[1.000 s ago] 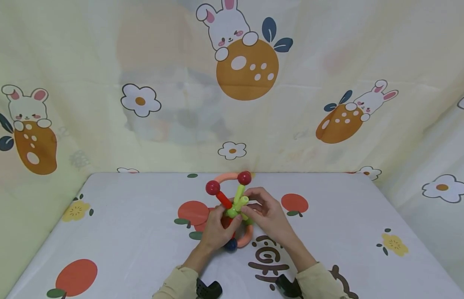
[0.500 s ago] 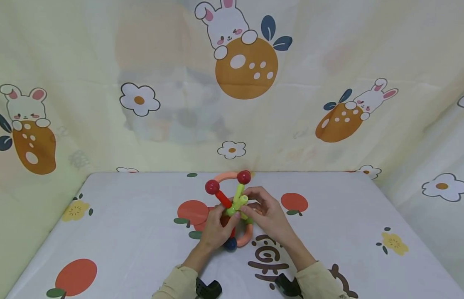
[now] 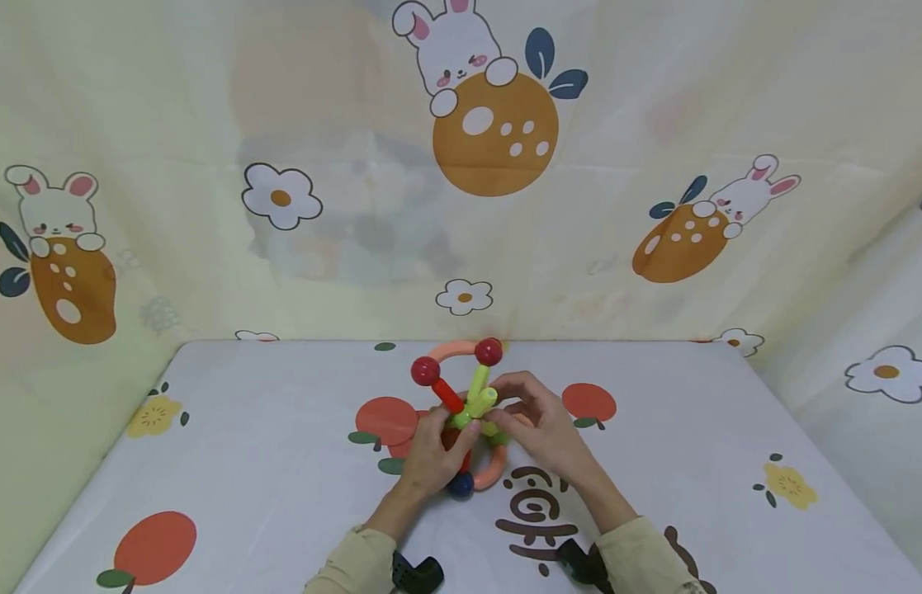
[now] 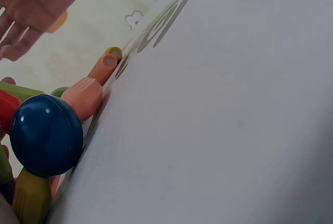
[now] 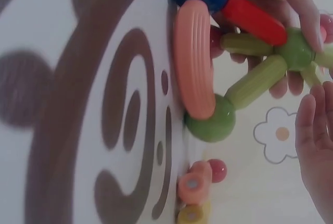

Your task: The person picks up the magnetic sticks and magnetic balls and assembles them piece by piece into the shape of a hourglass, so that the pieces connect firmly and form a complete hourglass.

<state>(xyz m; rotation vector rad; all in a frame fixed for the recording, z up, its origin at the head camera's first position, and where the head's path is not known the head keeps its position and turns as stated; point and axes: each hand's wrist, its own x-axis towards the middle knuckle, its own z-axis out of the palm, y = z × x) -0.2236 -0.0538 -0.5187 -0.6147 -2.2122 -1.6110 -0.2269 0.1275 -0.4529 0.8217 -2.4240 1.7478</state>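
Note:
A frame of coloured balls and sticks stands on the table. My left hand (image 3: 429, 458) grips it around the light green middle ball (image 5: 299, 49), with fingers behind the frame in the right wrist view. A red stick (image 3: 448, 396) and several light green sticks meet at this ball. With thumb and forefinger, my right hand (image 3: 553, 429) pinches a light green stick (image 3: 487, 402) that points up; its other fingers stay loosely straight. Low on the frame, a peach curved stick (image 5: 193, 60) joins a blue ball (image 4: 47, 135) to a green ball (image 5: 210, 119). Red balls (image 3: 426, 370) top the far side.
Beyond the frame, a peach piece (image 5: 192, 185), a yellow piece (image 5: 191, 214) and a red ball (image 5: 217, 170) show in the right wrist view. White printed cloth (image 3: 282, 495) covers the table, and a printed curtain (image 3: 342, 247) hangs behind it.
The right thumb and fingers have shifted slightly right around the light green stick. My left hand and the frame stay nearly in place; the head view has moved a little.

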